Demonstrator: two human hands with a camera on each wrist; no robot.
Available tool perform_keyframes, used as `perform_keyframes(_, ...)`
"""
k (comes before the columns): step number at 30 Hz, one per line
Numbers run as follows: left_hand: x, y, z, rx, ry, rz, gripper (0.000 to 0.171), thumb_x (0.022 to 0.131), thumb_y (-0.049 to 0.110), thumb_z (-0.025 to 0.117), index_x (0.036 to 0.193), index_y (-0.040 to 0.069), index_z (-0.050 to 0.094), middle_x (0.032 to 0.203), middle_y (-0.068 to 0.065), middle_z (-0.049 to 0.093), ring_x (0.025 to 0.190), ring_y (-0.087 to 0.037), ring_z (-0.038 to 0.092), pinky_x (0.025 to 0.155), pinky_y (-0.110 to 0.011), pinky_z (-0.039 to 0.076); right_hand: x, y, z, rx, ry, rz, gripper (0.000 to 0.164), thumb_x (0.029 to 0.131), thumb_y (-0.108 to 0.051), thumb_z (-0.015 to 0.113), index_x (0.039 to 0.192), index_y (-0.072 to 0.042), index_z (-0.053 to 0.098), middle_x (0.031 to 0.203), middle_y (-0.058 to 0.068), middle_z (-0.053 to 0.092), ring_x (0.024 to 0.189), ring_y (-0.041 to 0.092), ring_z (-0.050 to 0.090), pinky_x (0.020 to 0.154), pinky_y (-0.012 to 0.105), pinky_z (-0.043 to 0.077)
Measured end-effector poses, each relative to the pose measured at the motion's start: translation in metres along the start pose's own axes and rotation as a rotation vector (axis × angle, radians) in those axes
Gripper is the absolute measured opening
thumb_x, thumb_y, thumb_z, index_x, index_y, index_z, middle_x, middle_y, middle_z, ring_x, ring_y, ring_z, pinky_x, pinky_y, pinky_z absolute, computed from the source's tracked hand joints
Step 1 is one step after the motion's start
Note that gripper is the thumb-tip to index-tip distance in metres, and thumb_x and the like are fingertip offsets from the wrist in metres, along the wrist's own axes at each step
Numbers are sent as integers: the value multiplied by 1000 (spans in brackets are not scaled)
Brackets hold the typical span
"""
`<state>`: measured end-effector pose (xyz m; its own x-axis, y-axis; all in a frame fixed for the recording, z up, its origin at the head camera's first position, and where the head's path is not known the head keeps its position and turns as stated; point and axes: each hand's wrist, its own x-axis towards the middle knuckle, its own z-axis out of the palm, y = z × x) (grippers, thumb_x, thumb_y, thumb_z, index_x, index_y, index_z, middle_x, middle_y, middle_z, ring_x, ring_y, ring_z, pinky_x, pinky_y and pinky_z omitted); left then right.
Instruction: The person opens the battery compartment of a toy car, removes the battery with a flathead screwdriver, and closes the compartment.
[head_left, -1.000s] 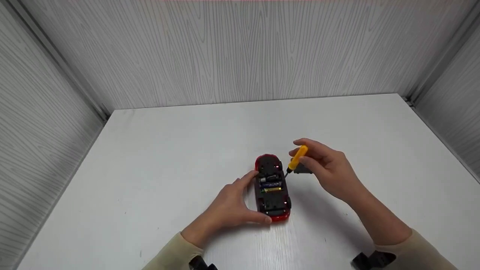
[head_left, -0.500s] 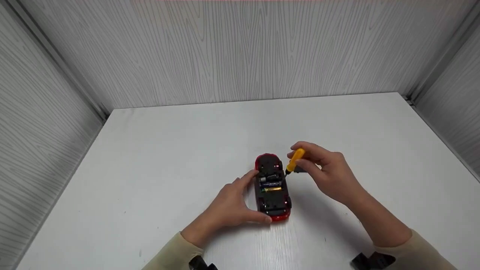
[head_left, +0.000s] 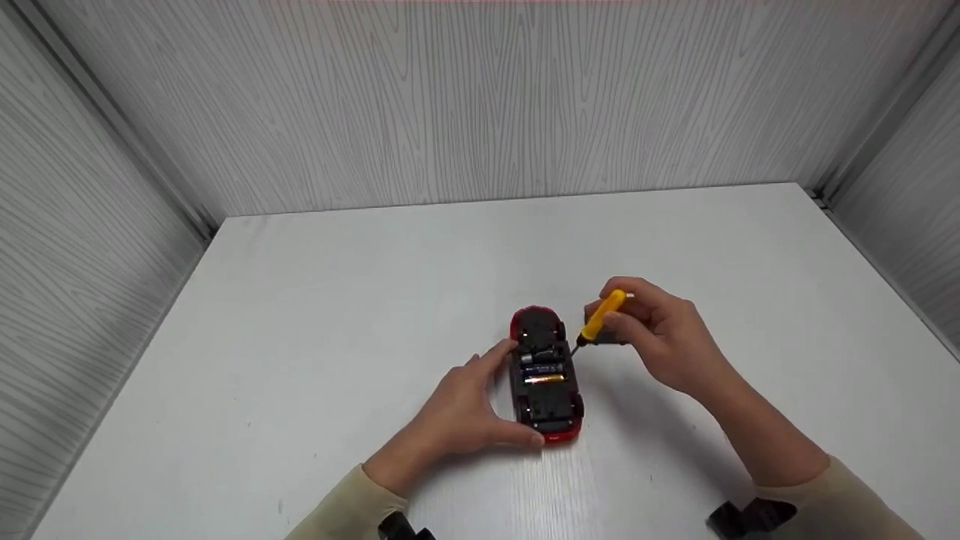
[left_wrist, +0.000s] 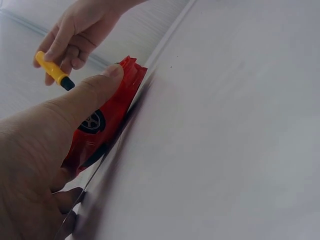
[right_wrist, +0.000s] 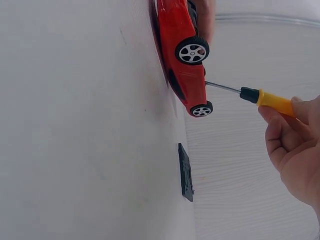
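A red toy car [head_left: 546, 405] lies upside down on the table, its black underside up. Several batteries [head_left: 543, 369] show in the uncovered compartment at its middle. My left hand [head_left: 461, 412] holds the car from the left, thumb at the near end and a finger at the left side. In my right hand [head_left: 664, 341] I pinch a screwdriver [right_wrist: 275, 102] by its yellow handle. Its shaft slants down to the right edge of the compartment, and the right wrist view hides the tip behind the car's side. Wheels [left_wrist: 91, 122] show in both wrist views.
A black battery cover [right_wrist: 185, 172] lies on the white table [head_left: 337, 322], right of the car and partly behind my right hand in the head view. Grey wood-grain panels [head_left: 480, 97] stand behind the table and at both sides.
The screwdriver and my right hand dipped slightly down and left, then came back up and right. My left hand and the car stay in place.
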<state>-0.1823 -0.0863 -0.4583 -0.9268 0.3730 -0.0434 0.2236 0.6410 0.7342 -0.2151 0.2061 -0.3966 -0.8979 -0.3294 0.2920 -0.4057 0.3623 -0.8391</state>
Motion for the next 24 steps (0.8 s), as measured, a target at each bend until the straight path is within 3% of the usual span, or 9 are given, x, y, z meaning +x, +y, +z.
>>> perform_keyframes(11, 0, 0, 2, -5, 18, 3, 128, 57, 67, 98, 165, 30, 39, 158, -3, 53, 147, -43, 43, 118, -57, 38, 4, 22, -9, 143, -9, 44, 20, 108, -7, 61, 127, -2, 59, 121, 11, 77, 104, 23, 75, 87, 30, 61)
perform_keyframes(19, 0, -1, 3, -15, 17, 3, 128, 57, 66, 98, 165, 29, 39, 159, -3, 52, 147, -41, 44, 118, -55, 38, 4, 34, -12, 247, 3, 136, 26, 109, -9, 60, 132, 2, 55, 126, 15, 75, 107, 26, 75, 91, 31, 61)
perform_keyframes(24, 2, -2, 2, -17, 16, 23, 129, 58, 65, 98, 165, 28, 38, 156, -3, 55, 142, -30, 50, 117, -49, 40, 5, 38, -14, 270, 16, 176, 27, 110, -16, 60, 133, -1, 56, 128, 19, 73, 108, 26, 74, 93, 32, 60)
